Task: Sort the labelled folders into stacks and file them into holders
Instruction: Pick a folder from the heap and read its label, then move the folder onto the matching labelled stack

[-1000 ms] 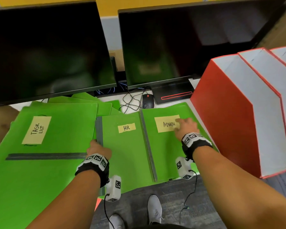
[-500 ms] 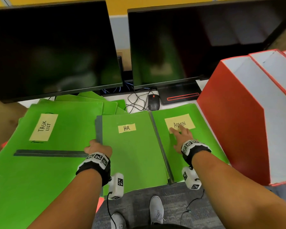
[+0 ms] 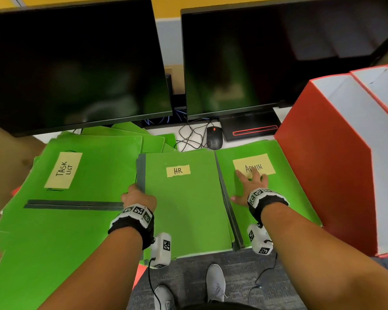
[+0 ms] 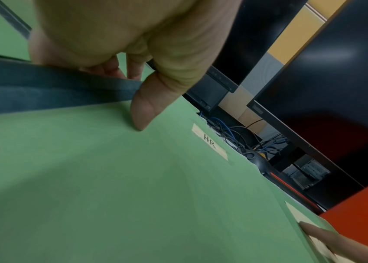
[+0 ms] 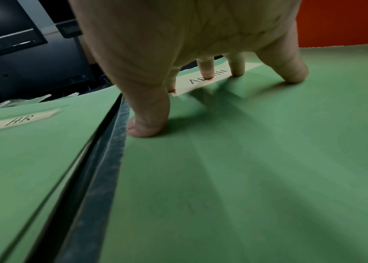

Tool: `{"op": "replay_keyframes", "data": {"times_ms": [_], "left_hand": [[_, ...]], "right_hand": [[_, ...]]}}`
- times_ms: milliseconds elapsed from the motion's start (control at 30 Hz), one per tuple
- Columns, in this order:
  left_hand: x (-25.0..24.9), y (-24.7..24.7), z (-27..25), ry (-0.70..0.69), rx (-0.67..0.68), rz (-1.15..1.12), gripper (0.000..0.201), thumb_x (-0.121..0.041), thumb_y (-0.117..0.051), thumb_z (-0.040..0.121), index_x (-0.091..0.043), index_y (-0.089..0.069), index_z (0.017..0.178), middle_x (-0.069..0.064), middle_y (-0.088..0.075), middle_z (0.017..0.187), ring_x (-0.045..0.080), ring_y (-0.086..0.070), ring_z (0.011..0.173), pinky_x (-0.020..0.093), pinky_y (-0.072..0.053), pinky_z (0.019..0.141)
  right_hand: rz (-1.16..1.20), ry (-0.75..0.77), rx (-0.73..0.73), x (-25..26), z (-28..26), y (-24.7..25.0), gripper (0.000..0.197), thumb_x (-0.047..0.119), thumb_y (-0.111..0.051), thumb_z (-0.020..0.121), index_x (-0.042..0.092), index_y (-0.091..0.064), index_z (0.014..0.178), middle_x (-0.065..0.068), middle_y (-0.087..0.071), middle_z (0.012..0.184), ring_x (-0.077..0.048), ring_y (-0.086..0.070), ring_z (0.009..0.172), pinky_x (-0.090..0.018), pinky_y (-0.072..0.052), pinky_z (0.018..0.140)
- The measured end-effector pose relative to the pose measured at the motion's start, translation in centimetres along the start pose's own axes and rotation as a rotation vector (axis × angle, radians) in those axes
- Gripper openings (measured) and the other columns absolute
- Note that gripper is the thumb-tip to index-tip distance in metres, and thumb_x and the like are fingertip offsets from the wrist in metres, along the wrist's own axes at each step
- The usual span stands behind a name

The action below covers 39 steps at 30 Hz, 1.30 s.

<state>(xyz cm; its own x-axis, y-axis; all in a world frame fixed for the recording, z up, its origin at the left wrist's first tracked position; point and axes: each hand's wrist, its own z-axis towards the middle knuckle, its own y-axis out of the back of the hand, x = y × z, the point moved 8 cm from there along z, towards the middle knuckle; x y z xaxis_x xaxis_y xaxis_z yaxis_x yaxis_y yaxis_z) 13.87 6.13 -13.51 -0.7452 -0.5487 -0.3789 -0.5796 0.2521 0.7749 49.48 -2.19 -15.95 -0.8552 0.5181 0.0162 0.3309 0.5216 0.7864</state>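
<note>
Left hand point(image 3: 138, 196) gripping HR folder point(image 3: 184, 202) spine, right hand point(image 3: 251, 186) flat, fingers spread on ADMIN folder point(image 3: 285, 198)

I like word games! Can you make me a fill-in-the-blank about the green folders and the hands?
1. The left hand grips the edge of the folder labelled ____.
2. The right hand presses spread fingers on the folder labelled ____.
3. The holders on the right are coloured ____.
4. Behind the HR folder lies a black ____.

Missing words: HR; ADMIN; red; mouse
</note>
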Motion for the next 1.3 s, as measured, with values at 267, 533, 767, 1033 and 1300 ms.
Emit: {"op": "replay_keyframes", "data": {"times_ms": [267, 533, 767, 1033, 1300], "left_hand": [[-0.2, 0.1, -0.3, -0.053, 0.016, 0.013, 0.062, -0.001, -0.052, 0.080, -0.012, -0.038, 0.139, 0.017, -0.044, 0.120, 0.031, -0.052, 0.082, 0.039, -0.055, 0.081], [0.1, 1.8, -0.8, -0.139, 0.009, -0.059, 0.074, 0.000, -0.059, 0.078, -0.010, -0.031, 0.146, 0.017, -0.046, 0.138, 0.033, -0.055, 0.116, 0.037, -0.052, 0.091], [3.8, 5.2, 0.0, -0.173, -0.016, -0.063, 0.067, -0.009, -0.061, 0.083, -0.012, -0.035, 0.145, 0.017, -0.045, 0.140, 0.027, -0.060, 0.104, 0.025, -0.045, 0.071], [10.5, 8.8, 2.3, -0.106, -0.040, -0.058, 0.067, -0.013, -0.063, 0.082, -0.017, -0.038, 0.144, 0.015, -0.049, 0.132, 0.020, -0.059, 0.078, 0.026, -0.046, 0.058], [15.4, 11.8, 3.4, -0.030, -0.042, -0.040, 0.075, -0.018, -0.064, 0.078, -0.019, -0.034, 0.146, 0.011, -0.041, 0.145, 0.031, -0.051, 0.122, 0.036, -0.049, 0.092]], "right_hand": [[0.087, 0.076, -0.069, 2.2, -1.1, 1.2, 0.066, 0.046, -0.057, 0.086, 0.042, -0.024, 0.142, 0.004, -0.002, 0.157, -0.030, 0.000, 0.145, -0.070, -0.019, 0.105], [0.093, 0.320, -0.180, 9.9, -4.1, 2.3, 0.047, 0.031, -0.050, 0.092, 0.029, -0.041, 0.138, -0.007, -0.039, 0.138, -0.029, -0.034, 0.128, -0.043, -0.039, 0.105], [0.169, 0.468, -0.163, 16.7, -6.6, 0.7, 0.040, 0.024, -0.050, 0.093, 0.025, -0.051, 0.132, -0.010, -0.045, 0.130, -0.030, -0.041, 0.125, -0.037, -0.040, 0.104], [0.125, 0.577, -0.142, 22.8, -8.9, -1.7, 0.039, 0.021, -0.048, 0.094, 0.022, -0.051, 0.133, -0.009, -0.046, 0.128, -0.028, -0.042, 0.122, -0.038, -0.042, 0.102], [0.114, 0.611, -0.092, 28.5, -10.6, -3.8, 0.041, 0.020, -0.047, 0.095, 0.017, -0.049, 0.135, -0.014, -0.047, 0.128, -0.031, -0.049, 0.118, -0.036, -0.045, 0.099]]}}
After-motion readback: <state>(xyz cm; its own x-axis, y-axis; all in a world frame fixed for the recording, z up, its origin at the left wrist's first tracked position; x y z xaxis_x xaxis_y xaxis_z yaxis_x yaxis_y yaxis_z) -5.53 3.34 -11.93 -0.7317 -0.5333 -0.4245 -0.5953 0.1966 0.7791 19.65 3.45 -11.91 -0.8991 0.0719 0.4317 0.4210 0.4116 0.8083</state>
